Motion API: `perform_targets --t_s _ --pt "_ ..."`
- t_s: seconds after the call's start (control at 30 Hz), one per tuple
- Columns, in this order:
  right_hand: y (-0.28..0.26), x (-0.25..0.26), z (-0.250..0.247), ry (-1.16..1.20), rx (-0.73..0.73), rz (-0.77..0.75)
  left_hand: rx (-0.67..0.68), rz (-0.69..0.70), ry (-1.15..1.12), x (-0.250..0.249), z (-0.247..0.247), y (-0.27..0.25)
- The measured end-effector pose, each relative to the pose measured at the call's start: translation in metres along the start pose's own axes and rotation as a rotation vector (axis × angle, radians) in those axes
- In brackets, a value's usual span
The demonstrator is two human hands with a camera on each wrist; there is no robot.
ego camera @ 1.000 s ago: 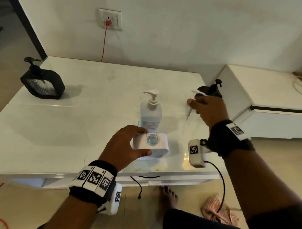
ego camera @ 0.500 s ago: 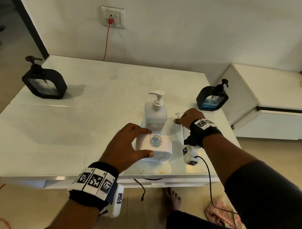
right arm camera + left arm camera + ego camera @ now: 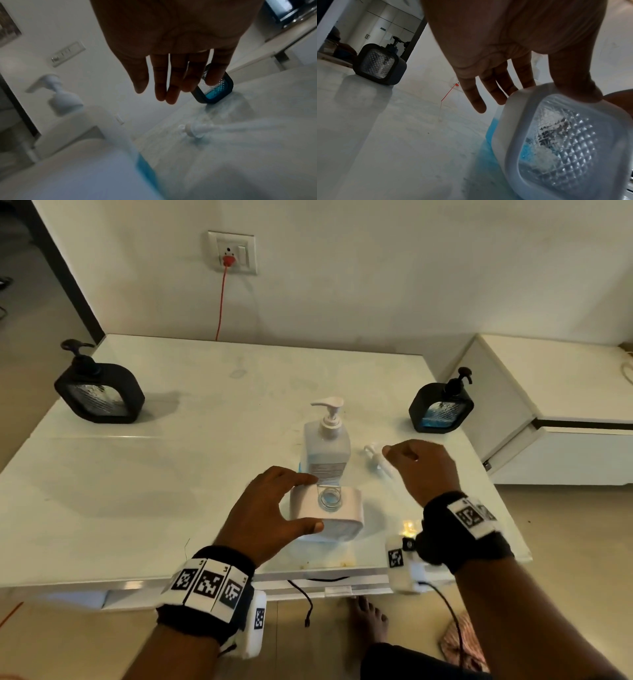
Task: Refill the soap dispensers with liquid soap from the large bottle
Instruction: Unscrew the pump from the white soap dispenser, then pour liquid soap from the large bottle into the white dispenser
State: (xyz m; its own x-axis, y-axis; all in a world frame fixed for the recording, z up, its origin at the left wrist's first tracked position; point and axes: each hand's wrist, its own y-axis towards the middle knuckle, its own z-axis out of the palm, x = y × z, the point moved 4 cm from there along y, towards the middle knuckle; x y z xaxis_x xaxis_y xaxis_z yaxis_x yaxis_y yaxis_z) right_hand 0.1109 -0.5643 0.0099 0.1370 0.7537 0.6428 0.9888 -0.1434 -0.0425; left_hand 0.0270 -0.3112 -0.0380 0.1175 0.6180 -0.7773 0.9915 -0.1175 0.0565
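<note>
White dispenser [image 3: 327,513] at the table's [image 3: 137,491] near edge, mouth open, steadied by left hand [image 3: 270,515] pinching its top corner. Big bottle [image 3: 327,445] right behind, touching or nearly. Loose pump [image 3: 376,460] just beside empty, slack-fingered right hand [image 3: 423,467]. Risks: clipping the dispenser mid-pour, overshooting that narrow mouth, more blue soap puddling underneath.

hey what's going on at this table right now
A person is refilling soap dispensers. Their left hand grips the white dispenser, whose top is open; its pump lies on the table beside it. The right hand hovers open above that pump, holding nothing. The large bottle stands upright just behind, untouched. Two black dispensers wait at the sides.
</note>
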Motion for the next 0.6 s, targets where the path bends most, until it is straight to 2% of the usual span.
perform_targets --t_s 0.1,0.23,0.37,0.6 --pt "-0.033 0.007 0.002 0.156 0.061 -0.080 -0.006 0.001 -0.011 -0.001 0.001 -0.001" --pt "-0.068 0.002 0.011 0.132 0.183 -0.150 -0.012 0.013 -0.035 0.001 0.001 -0.002" --pt "-0.085 -0.002 0.023 0.129 0.350 -0.160 -0.012 0.004 -0.058 0.004 -0.003 -0.001" --pt "-0.085 0.009 0.042 0.027 0.310 -0.257 0.011 -0.029 -0.120 0.008 -0.012 -0.005"
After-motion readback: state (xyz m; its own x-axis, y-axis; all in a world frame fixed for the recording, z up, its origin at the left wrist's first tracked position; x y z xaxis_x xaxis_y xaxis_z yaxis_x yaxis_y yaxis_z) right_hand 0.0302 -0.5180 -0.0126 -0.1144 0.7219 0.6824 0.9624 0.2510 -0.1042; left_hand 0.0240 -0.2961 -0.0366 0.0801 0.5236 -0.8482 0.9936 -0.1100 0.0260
